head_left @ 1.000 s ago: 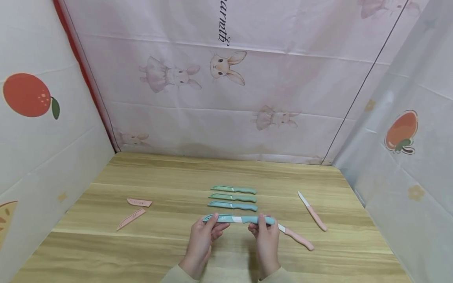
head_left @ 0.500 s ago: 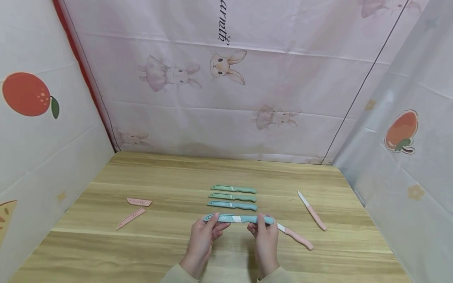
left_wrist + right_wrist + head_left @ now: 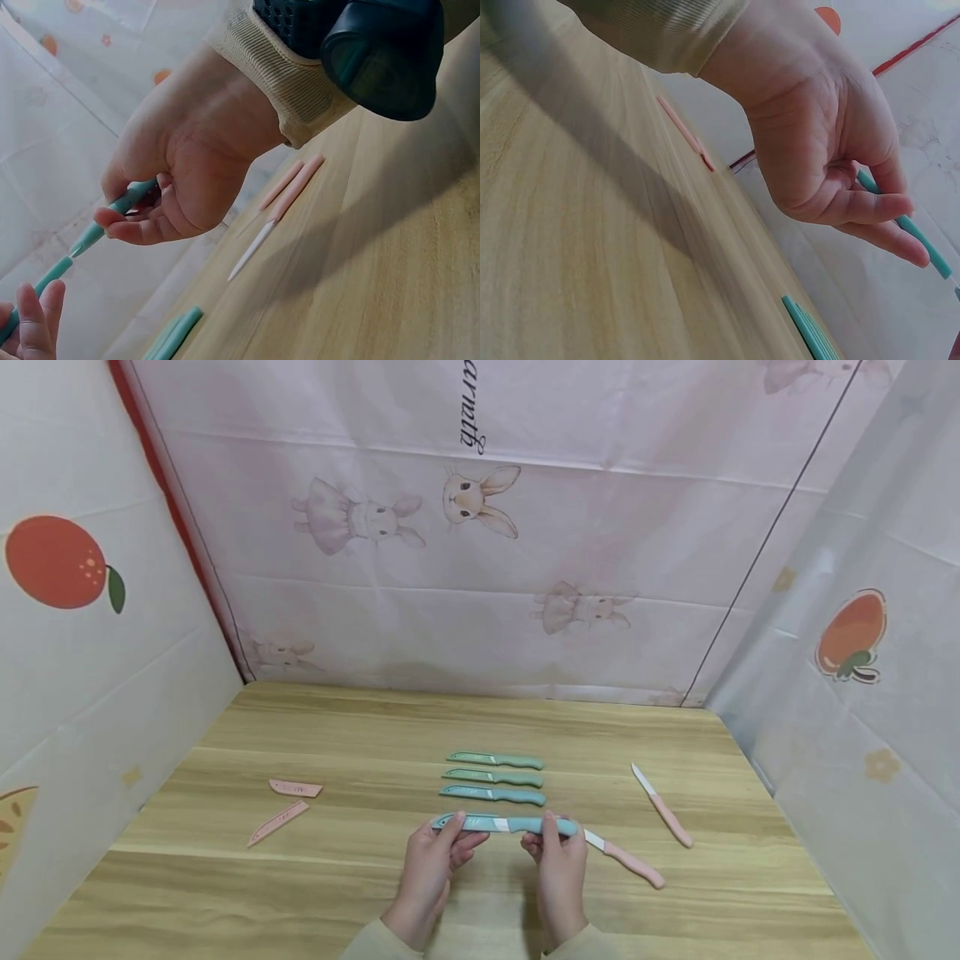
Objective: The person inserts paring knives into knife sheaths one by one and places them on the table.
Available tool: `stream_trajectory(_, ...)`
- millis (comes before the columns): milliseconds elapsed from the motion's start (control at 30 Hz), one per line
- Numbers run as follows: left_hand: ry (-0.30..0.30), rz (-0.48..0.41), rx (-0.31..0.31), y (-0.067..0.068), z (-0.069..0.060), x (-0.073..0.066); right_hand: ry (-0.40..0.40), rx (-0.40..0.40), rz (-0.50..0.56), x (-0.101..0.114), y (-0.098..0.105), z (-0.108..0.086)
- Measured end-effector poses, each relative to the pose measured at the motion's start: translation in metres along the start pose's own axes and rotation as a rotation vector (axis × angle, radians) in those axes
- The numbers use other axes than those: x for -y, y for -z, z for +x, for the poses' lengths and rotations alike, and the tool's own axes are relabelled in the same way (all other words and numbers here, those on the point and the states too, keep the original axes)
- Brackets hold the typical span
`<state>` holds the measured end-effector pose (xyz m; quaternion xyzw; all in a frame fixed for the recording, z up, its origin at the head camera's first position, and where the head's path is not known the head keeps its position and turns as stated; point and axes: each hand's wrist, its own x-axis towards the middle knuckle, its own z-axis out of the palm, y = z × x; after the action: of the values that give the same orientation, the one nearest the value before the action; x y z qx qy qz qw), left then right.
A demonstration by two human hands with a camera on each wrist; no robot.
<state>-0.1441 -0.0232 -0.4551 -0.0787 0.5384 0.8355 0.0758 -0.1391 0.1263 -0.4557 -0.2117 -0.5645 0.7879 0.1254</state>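
Note:
Above the table's front middle, both hands hold a blue paring knife (image 3: 536, 825) level, its blade partly inside a matching blade cover (image 3: 476, 823). A short white stretch of blade shows between cover and handle. My left hand (image 3: 429, 867) pinches the cover, thumb on top; the left wrist view shows this left hand (image 3: 187, 165) close up. The handle's end is gripped by my right hand (image 3: 561, 872), and in the right wrist view that right hand (image 3: 825, 142) has thumb and fingertips on it. Just beyond lies a covered blue knife (image 3: 517, 797).
Two covered green knives (image 3: 517, 762) lie parallel behind the blue one. To the right rest two bare pink knives, one farther back (image 3: 670, 818) and one nearer (image 3: 633, 865). At left are two pink blade covers (image 3: 295, 788). Printed curtains surround the wooden table (image 3: 225, 893).
My right hand has shifted slightly left with the handle. The white strip of blade between handle and cover looks a little shorter. The left hand has hardly moved.

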Motion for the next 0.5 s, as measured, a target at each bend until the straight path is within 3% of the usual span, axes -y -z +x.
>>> stream_trajectory(500,0.008,0.002,-0.005,-0.002,-0.0016,0.0012,0.041,-0.008,0.023,-0.0051,-0.0019,-0.0046)
